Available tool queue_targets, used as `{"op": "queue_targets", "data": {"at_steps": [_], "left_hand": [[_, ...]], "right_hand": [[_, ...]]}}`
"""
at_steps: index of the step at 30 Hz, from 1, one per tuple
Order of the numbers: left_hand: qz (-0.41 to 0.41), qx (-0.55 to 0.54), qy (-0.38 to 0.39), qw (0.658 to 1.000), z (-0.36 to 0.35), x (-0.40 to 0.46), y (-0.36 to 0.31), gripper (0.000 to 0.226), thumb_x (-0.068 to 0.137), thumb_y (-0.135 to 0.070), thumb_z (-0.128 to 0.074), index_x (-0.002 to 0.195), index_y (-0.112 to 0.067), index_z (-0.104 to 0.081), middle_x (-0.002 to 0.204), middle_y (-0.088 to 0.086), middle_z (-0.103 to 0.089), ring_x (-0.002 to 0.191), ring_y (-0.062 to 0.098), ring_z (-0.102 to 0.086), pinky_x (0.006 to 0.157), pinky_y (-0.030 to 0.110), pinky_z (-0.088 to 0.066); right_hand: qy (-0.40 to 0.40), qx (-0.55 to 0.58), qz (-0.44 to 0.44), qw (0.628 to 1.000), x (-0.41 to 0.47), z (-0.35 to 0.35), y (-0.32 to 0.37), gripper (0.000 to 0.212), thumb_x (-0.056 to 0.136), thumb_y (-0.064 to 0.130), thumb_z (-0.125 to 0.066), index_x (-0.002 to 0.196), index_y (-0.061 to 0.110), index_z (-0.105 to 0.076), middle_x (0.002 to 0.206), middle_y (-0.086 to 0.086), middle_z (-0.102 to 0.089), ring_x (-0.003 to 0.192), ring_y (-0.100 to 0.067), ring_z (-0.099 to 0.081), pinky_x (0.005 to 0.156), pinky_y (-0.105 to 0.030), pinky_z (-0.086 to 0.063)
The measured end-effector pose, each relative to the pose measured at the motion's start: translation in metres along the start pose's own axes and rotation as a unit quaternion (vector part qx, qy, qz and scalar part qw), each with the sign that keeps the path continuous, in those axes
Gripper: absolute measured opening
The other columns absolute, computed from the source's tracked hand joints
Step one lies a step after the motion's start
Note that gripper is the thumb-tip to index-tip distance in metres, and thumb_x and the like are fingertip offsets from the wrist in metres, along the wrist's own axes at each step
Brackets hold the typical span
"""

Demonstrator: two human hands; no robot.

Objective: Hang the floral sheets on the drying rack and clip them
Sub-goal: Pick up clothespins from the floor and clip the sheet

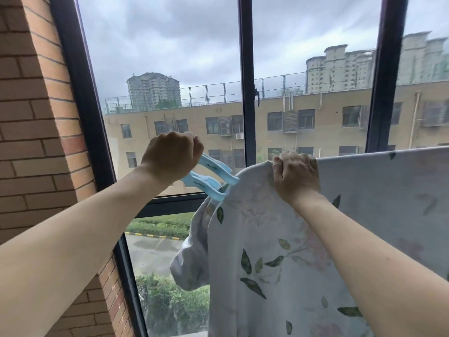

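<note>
I had the floral sheet [279,251] draped over a rail I could not see, its end bunched just right of the blue clip [211,178]; my right hand [295,177] gripped the fold at the top, my left hand [172,154] squeezed the clip's handles, jaws spread at the sheet's edge; the cloth looked soft, light and prone to slide, so I judged the doubled fold the place to bite.

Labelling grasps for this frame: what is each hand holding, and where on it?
Left hand grips the large light-blue plastic clip by its handle end. Right hand grips the top edge of the pale floral fabric sheet where it drapes over.
</note>
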State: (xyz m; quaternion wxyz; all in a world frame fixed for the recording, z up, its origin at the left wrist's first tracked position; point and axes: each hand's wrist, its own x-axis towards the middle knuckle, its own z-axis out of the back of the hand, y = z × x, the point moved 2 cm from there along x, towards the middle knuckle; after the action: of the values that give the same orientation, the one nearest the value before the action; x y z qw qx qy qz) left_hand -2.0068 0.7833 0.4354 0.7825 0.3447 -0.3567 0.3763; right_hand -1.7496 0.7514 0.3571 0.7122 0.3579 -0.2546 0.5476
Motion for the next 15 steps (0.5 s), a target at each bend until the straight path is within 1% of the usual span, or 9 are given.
{"op": "queue_targets", "data": {"at_steps": [3,6,10,13,15], "left_hand": [[-0.013,-0.009,0.036,0.999,-0.002,0.006,0.0,0.034,0.098,-0.022,-0.036,0.067,-0.013,-0.046,0.052,0.002,-0.044,0.045,0.024,-0.046,0.051,0.027,-0.039],[-0.005,-0.033,0.065,0.997,-0.006,0.01,0.0,0.035,0.099,-0.022,-0.035,0.067,-0.014,-0.046,0.052,0.001,-0.041,0.05,0.026,-0.05,0.054,0.031,-0.046],[0.009,-0.056,0.074,0.996,-0.016,0.016,-0.006,0.039,0.1,-0.025,-0.032,0.068,-0.013,-0.05,0.06,0.007,-0.05,0.055,0.026,-0.051,0.056,0.03,-0.039],[-0.014,-0.054,0.075,0.996,-0.026,0.021,-0.013,0.043,0.1,-0.026,-0.03,0.068,-0.01,-0.054,0.059,0.008,-0.052,0.056,0.027,-0.055,0.056,0.03,-0.039],[-0.015,-0.058,0.073,0.996,-0.031,0.023,-0.016,0.045,0.1,-0.027,-0.029,0.068,-0.01,-0.056,0.058,0.007,-0.053,0.054,0.026,-0.054,0.055,0.029,-0.038]], "right_hand": [[0.001,-0.011,-0.008,1.0,0.002,-0.001,-0.004,0.045,0.101,0.038,-0.022,0.106,0.015,-0.06,0.111,-0.007,-0.062,0.106,-0.029,-0.05,0.097,-0.039,-0.029],[0.005,-0.016,-0.01,1.0,0.002,-0.002,-0.004,0.045,0.101,0.038,-0.022,0.107,0.015,-0.06,0.112,-0.007,-0.062,0.107,-0.029,-0.049,0.096,-0.039,-0.03],[0.005,-0.015,-0.009,1.0,0.001,0.0,-0.001,0.045,0.101,0.037,-0.022,0.109,0.014,-0.06,0.112,-0.008,-0.061,0.107,-0.029,-0.049,0.097,-0.038,-0.029],[0.007,-0.02,-0.006,1.0,-0.001,0.0,0.0,0.044,0.101,0.037,-0.022,0.109,0.014,-0.059,0.111,-0.009,-0.06,0.107,-0.029,-0.048,0.099,-0.039,-0.028],[0.007,-0.023,-0.005,1.0,-0.001,-0.002,-0.002,0.044,0.101,0.037,-0.021,0.107,0.013,-0.059,0.109,-0.008,-0.06,0.106,-0.029,-0.048,0.099,-0.039,-0.028]]}}
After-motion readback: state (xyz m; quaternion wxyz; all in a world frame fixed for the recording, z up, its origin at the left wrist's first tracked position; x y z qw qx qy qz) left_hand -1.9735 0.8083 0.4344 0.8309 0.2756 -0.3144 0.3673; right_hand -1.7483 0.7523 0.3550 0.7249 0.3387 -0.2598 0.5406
